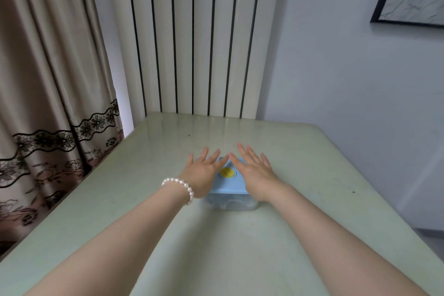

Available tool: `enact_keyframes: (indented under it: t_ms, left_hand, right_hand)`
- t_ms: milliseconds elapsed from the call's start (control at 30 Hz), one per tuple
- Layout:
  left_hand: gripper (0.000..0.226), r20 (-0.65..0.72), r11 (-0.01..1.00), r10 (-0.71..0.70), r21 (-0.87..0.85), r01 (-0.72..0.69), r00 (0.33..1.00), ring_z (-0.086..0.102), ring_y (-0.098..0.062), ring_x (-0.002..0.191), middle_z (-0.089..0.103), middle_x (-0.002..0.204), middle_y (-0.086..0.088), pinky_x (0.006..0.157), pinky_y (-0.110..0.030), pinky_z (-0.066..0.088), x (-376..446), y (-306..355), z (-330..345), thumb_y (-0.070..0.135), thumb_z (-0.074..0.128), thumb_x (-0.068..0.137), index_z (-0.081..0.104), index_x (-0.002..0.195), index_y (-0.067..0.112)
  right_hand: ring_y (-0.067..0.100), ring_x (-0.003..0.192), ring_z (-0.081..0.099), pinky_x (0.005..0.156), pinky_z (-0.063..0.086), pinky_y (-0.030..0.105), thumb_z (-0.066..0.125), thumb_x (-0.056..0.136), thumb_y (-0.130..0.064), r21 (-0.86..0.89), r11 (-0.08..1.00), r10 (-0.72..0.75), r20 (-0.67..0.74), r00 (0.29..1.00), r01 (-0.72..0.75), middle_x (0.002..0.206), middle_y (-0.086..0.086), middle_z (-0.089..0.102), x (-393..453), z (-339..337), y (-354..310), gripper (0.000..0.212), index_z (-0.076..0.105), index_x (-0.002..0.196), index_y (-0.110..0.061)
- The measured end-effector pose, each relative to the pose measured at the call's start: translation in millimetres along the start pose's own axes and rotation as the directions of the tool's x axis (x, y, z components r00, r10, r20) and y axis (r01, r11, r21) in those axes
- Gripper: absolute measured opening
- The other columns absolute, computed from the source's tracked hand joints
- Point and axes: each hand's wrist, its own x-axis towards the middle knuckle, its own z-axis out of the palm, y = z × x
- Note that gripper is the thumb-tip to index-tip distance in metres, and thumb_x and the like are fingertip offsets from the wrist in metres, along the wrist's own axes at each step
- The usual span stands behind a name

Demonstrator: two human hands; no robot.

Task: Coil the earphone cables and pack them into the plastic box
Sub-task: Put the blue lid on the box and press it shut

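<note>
We see the plastic box (231,200) near the middle of the pale tabletop (312,175), blue lid (228,187) on. Our left hand (203,172) and right hand (254,170) lie flat over it, each grip released, fingers straight.

Pale green glossy table (300,235) fills the lower frame, far edge against the wall at mid-frame. One item sits directly on it, centre frame: clear plastic box (231,203) with a blue lid (227,186), yellow knob (227,172) on top.
</note>
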Motion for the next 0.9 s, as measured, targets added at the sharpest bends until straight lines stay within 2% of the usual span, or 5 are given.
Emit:
enact_keyframes:
  t_ms: [133,267,533,667,900]
  left_hand:
    - [0.072,0.180,1.000,-0.002,0.028,-0.004,0.984,-0.003,-0.027,0.144,-0.004,0.157,0.000,0.114,-0.054,0.009,5.8,-2.0,-7.5,0.000,0.034,0.088,0.000,0.148,0.021]
    - [0.071,0.224,0.997,-0.007,0.080,-0.011,0.974,0.004,-0.028,0.143,-0.001,0.157,0.000,0.113,-0.048,0.017,10.7,-2.3,-9.2,0.005,0.036,0.089,0.000,0.148,0.022]
    - [0.065,0.156,0.987,-0.066,-0.134,0.088,0.986,0.017,-0.027,0.142,0.010,0.155,-0.013,0.109,-0.031,0.026,10.4,-6.3,-12.4,0.004,0.034,0.089,0.013,0.147,0.022]
    - [0.046,0.014,0.941,-0.111,-0.319,0.109,0.994,0.017,-0.022,0.143,0.020,0.155,-0.005,0.111,-0.026,0.018,7.8,-7.5,1.6,0.021,0.029,0.099,0.025,0.144,0.021]
    - [0.068,-0.017,0.957,-0.103,-0.274,0.094,0.995,-0.003,-0.014,0.144,0.004,0.156,0.011,0.113,-0.053,-0.003,-0.7,-3.9,20.8,0.065,0.022,0.088,0.013,0.147,0.032]
  right_hand:
    - [0.017,0.143,-0.014,0.116,-0.005,0.042,0.028,0.082,0.010,0.017,1.000,0.018,0.184,0.983,-0.021,0.154,0.000,-0.019,5.8,-1.5,2.2,0.079,-0.005,0.147,-0.021]
    - [0.014,0.143,-0.009,0.117,0.000,0.040,0.027,0.085,0.006,0.050,0.998,0.024,0.225,0.974,-0.036,0.156,0.000,-0.012,8.2,-3.1,4.3,0.073,0.000,0.148,-0.019]
    - [0.010,0.143,0.001,0.112,0.003,0.020,0.029,0.092,-0.006,0.349,0.934,0.039,0.130,0.991,-0.083,0.157,0.000,0.002,14.7,4.7,12.1,0.056,0.016,0.146,-0.013]
    - [0.009,0.143,0.003,0.114,0.003,0.023,0.029,0.098,-0.036,0.421,0.901,0.087,0.066,0.994,-0.107,0.156,-0.002,0.008,13.4,17.0,9.2,0.053,0.022,0.145,-0.013]
    - [0.010,0.143,0.000,0.117,0.000,0.036,0.017,0.099,-0.042,0.437,0.892,0.120,0.007,0.993,-0.111,0.156,-0.001,0.006,10.9,25.0,6.9,0.056,0.013,0.147,-0.014]
